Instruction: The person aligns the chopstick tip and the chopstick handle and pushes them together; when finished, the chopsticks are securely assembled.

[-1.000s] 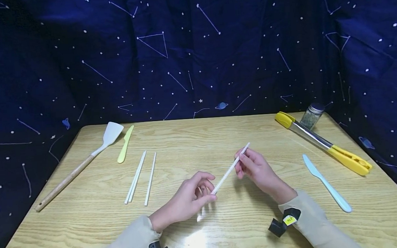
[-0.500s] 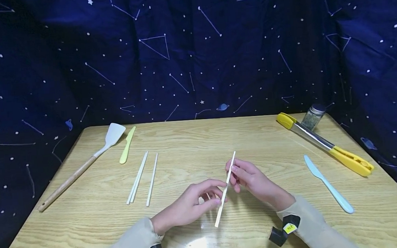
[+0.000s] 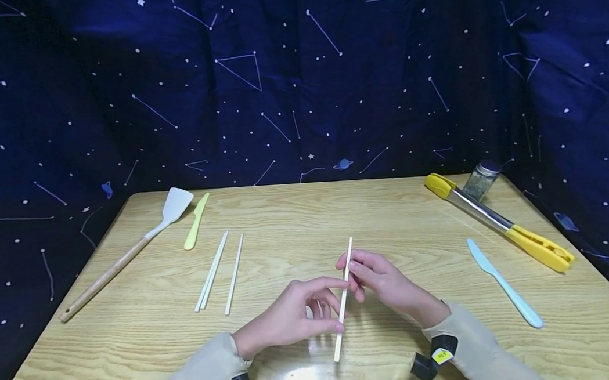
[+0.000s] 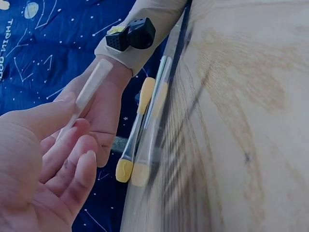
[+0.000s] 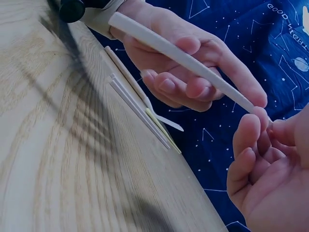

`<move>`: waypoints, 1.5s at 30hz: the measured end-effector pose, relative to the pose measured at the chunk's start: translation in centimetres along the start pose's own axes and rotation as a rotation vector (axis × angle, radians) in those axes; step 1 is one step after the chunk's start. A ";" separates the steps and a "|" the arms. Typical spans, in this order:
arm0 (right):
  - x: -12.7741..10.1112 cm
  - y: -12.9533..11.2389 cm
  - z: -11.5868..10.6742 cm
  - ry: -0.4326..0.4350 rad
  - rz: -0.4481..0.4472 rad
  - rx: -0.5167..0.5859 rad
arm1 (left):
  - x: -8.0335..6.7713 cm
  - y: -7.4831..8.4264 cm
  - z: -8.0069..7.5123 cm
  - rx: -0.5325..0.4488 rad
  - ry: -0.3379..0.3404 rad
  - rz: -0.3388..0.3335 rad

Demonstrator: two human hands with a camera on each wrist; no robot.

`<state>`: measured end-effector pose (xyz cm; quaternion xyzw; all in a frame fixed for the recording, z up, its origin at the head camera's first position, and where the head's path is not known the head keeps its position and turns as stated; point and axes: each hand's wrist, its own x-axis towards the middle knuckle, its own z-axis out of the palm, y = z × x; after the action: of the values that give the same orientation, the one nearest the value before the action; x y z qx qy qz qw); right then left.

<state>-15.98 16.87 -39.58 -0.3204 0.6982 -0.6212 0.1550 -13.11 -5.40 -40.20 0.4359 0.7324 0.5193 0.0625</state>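
Between my hands a pale chopstick (image 3: 343,305) is held over the table, steeply slanted, its thicker end toward me. My right hand (image 3: 385,278) pinches its upper part between thumb and fingers. Lower down, my left hand (image 3: 297,313) has its thumb and fingers on the stick, the index fingertip close to the right hand's fingers. The right wrist view shows the left thumb over the chopstick (image 5: 154,42) and the fingers behind it. To the left lie a pair of chopsticks (image 3: 211,272) side by side and a single chopstick (image 3: 233,274).
A white spatula (image 3: 176,206) with a wooden handle and a yellow-green knife (image 3: 196,221) lie at the left. On the right are a light blue knife (image 3: 505,284), yellow-ended tongs (image 3: 538,248) and a spice jar (image 3: 479,184). A dark star-patterned cloth (image 3: 299,97) hangs behind the table.
The chopstick has turned from a rightward slant to nearly straight away from me and shifted nearer. The right hand moved left and toward me; the left fingers reached farther along the stick.
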 end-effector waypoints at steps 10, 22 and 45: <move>0.1 -0.4 -0.6 0.021 0.026 -0.015 | 0.1 -0.2 -0.7 0.015 0.039 -0.012; -0.2 -0.8 -3.4 0.209 0.047 -0.164 | -1.1 -1.3 -3.1 0.155 0.106 -0.029; -1.1 -0.1 -8.3 0.390 -0.071 -0.653 | -3.7 -4.5 -8.1 0.370 0.090 -0.288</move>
<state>-20.24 23.97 -38.21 -0.2525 0.8643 -0.4202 -0.1126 -17.87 -14.10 -41.49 0.3072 0.8718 0.3810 0.0223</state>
